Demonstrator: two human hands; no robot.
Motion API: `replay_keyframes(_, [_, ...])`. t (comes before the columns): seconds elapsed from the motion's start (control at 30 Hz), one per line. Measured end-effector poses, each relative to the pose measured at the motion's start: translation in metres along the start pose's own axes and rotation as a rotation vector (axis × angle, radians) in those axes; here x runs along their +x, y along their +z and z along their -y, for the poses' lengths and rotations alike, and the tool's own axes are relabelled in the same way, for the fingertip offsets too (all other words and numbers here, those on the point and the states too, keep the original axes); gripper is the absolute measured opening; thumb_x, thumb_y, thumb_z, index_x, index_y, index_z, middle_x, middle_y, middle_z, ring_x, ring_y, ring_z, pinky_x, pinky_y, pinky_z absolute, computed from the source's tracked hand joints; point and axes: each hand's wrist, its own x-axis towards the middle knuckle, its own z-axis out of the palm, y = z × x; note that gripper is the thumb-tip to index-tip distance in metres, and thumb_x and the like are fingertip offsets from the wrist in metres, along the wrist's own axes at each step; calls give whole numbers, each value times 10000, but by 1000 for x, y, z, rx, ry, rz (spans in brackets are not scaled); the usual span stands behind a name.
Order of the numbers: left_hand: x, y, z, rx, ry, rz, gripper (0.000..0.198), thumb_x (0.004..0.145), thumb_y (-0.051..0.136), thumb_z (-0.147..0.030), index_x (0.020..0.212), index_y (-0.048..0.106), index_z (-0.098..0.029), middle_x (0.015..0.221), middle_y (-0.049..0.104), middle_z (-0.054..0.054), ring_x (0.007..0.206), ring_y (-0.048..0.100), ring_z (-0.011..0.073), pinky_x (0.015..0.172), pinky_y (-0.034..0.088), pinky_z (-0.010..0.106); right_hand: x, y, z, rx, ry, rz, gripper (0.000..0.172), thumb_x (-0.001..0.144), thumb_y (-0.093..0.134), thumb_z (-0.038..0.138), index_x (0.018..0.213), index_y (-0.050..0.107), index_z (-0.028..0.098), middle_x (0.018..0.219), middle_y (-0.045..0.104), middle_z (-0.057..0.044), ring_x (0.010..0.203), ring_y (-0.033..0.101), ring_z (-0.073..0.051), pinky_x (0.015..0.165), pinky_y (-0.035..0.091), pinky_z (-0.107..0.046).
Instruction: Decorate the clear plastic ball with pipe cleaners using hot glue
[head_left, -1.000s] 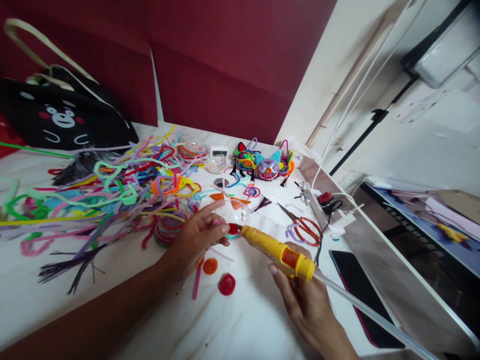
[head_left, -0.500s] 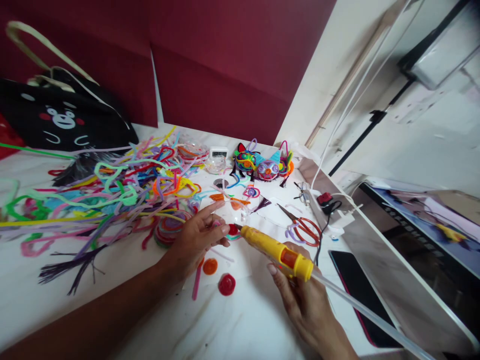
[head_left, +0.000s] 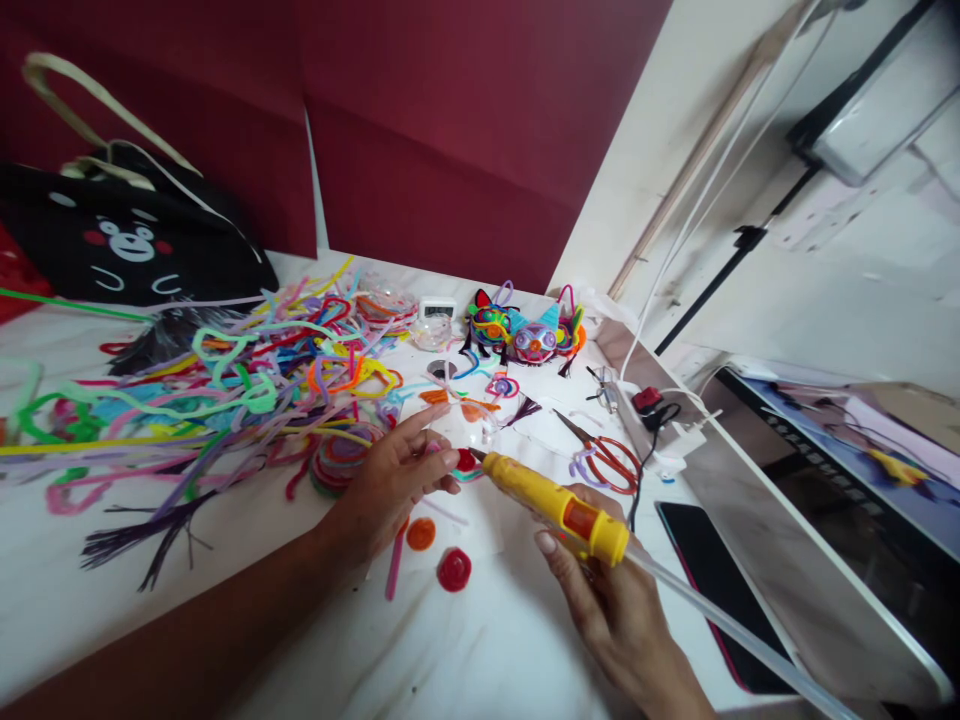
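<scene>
My right hand [head_left: 607, 590] grips a yellow glue gun [head_left: 559, 505] with a clear glue stick [head_left: 720, 625] trailing from its back. The gun's tip points at a small red coiled piece [head_left: 466, 460]. My left hand [head_left: 390, 480] pinches that red piece against the white table [head_left: 480, 650], index finger stretched out. An orange coil [head_left: 421, 533] and a red coil [head_left: 454, 569] lie just below my left hand, beside a pink pipe cleaner [head_left: 394, 570].
A heap of coloured pipe cleaners [head_left: 217, 390] covers the left of the table. Two pipe-cleaner cat faces [head_left: 525, 330] sit at the back. Red-handled scissors [head_left: 607, 460], a black phone [head_left: 712, 590], a power strip [head_left: 660, 420] and a black bear bag [head_left: 127, 240] are around.
</scene>
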Motion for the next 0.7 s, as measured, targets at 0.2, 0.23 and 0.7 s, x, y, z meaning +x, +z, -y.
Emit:
replay_keyframes(0.2, [3, -2, 1, -72, -27, -2, 637, 641, 807, -131, 1246, 616, -180, 715, 567, -35, 655, 568, 117, 553, 477, 237, 0, -3, 6, 168, 131, -97, 251, 899, 621, 290, 1137, 609, 211, 1097, 664, -98, 881, 662, -213, 718, 571, -304])
replay_keyframes(0.23, [3, -3, 1, -83, -34, -4, 635, 642, 804, -125, 1245, 614, -176, 710, 568, -34, 659, 573, 120, 554, 477, 236, 1, -4, 9, 214, 174, -95, 261, 894, 629, 305, 1135, 614, 206, 1064, 678, -96, 814, 664, -199, 659, 567, -284])
replay_keyframes(0.7, [4, -4, 0, -107, -54, 11, 636, 649, 806, -145, 1252, 600, -144, 792, 669, 27, 714, 618, 141, 580, 498, 231, 16, -16, 30, 706, 424, -110, 314, 813, 700, 458, 826, 645, 150, 541, 550, -3, 462, 478, -113, 410, 349, -221])
